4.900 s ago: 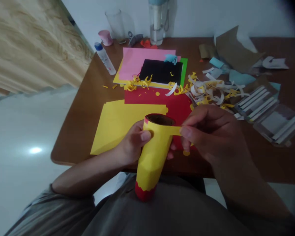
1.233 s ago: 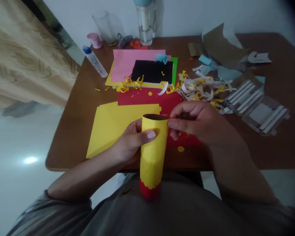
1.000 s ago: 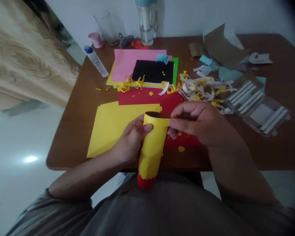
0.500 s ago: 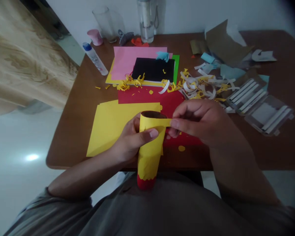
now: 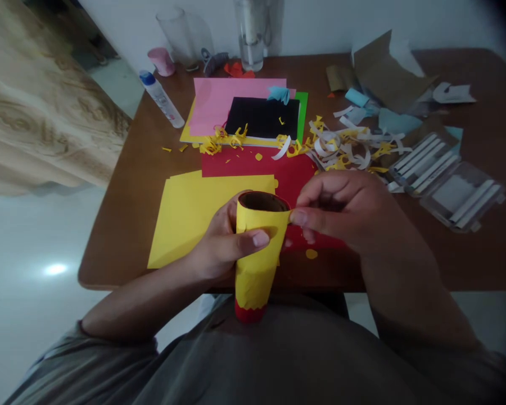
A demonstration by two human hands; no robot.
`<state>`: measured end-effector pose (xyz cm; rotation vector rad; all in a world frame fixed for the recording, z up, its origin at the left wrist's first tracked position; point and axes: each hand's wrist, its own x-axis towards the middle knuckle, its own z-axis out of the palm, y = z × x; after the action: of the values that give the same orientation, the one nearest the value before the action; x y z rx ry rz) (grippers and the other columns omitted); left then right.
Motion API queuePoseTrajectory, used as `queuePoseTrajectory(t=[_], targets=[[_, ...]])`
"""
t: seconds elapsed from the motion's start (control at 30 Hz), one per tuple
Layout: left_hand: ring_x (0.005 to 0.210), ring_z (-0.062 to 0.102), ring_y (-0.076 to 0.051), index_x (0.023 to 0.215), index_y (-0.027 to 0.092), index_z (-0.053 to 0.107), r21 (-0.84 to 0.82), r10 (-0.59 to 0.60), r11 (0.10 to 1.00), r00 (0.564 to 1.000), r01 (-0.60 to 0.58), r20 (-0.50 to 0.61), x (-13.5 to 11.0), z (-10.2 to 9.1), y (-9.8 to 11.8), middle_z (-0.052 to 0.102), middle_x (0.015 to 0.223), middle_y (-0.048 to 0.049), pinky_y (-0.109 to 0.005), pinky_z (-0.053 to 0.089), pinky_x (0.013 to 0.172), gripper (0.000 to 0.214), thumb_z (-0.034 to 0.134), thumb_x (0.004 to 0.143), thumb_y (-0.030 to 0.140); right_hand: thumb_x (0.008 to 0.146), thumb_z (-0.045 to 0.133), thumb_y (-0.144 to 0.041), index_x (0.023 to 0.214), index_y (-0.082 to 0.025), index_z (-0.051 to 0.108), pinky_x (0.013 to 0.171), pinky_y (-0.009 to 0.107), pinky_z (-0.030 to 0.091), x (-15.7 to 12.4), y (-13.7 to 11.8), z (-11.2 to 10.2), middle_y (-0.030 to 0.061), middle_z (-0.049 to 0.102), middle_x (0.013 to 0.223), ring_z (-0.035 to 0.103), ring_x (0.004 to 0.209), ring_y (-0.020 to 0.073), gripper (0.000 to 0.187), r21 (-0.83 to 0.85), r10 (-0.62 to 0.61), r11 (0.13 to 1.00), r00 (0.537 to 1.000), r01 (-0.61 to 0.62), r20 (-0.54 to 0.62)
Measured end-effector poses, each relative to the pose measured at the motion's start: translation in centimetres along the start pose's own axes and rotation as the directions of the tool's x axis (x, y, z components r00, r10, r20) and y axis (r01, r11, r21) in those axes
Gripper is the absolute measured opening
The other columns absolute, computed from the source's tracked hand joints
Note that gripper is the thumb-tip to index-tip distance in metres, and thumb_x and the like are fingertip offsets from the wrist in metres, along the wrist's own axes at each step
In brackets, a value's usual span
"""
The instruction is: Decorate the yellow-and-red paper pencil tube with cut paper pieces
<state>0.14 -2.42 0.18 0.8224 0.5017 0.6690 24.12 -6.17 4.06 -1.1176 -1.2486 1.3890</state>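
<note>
My left hand [image 5: 223,244] wraps around a cardboard tube covered in yellow paper [image 5: 256,270], with the thumb lying across its front. The tube's dark inside shows at the top opening, and a band of red paper [image 5: 248,313] shows at its lower end. My right hand [image 5: 341,211] pinches the edge of the yellow paper [image 5: 283,220] near the tube's upper rim between thumb and fingers. The tube's far side is hidden.
The wooden table [image 5: 122,225] holds a yellow sheet [image 5: 185,225], a red sheet [image 5: 253,163], stacked pink and black sheets [image 5: 261,118], and a glue bottle [image 5: 160,100]. Paper scraps [image 5: 349,149], a clear plastic case [image 5: 451,185] and a water bottle [image 5: 252,45] stand beyond.
The yellow strip that stuck out to the right now lies wrapped around the tube's upper end. My right hand has moved in against the tube, and the tube stands more upright.
</note>
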Motion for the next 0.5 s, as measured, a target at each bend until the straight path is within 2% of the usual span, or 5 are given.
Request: queuePoseTrajectory(t=[0.2, 0.33, 0.5], targets=[[0.076, 0.084, -0.022, 0.125, 0.019, 0.074, 0.037, -0.004, 0.999, 0.999, 0.002, 0.048, -0.03, -0.31, -0.05, 0.085, 0.092, -0.0079, -0.031, 0.072, 0.073, 0.058, 0.102, 0.086, 0.052, 0.089, 0.109, -0.047, 0.084, -0.025, 0.082, 0.052, 0.028, 0.056, 0.14, 0.17, 0.02, -0.001, 0.077, 0.068, 0.069, 0.056, 0.0153, 0.035, 0.017, 0.008, 1.0, 0.999, -0.009, 0.043], [0.077, 0.085, -0.023, 0.123, 0.019, 0.074, 0.046, -0.005, 0.999, 0.999, 0.002, 0.048, 0.08, -0.39, -0.15, 0.085, 0.091, -0.0074, -0.031, 0.071, 0.072, 0.06, 0.102, 0.084, 0.054, 0.089, 0.109, -0.046, 0.083, -0.025, 0.08, 0.051, 0.026, 0.052, 0.31, 0.43, 0.12, -0.0019, 0.076, 0.067, 0.068, 0.056, 0.0144, 0.036, 0.01, 0.015, 1.0, 1.0, -0.016, 0.012], [0.068, 0.079, -0.024, 0.126, 0.02, 0.077, 0.023, -0.011, 1.0, 1.0, 0.012, -0.02, 0.64, -0.53, -0.62, 0.085, 0.091, -0.0078, -0.034, 0.066, 0.063, 0.066, 0.096, 0.085, 0.068, 0.087, 0.108, -0.05, 0.082, -0.024, 0.079, 0.048, 0.026, 0.047, 0.89, 0.52, 0.22, -0.0024, 0.075, 0.064, 0.063, 0.052, 0.0134, 0.039, 0.025, 0.072, 0.997, 0.997, -0.073, 0.026]])
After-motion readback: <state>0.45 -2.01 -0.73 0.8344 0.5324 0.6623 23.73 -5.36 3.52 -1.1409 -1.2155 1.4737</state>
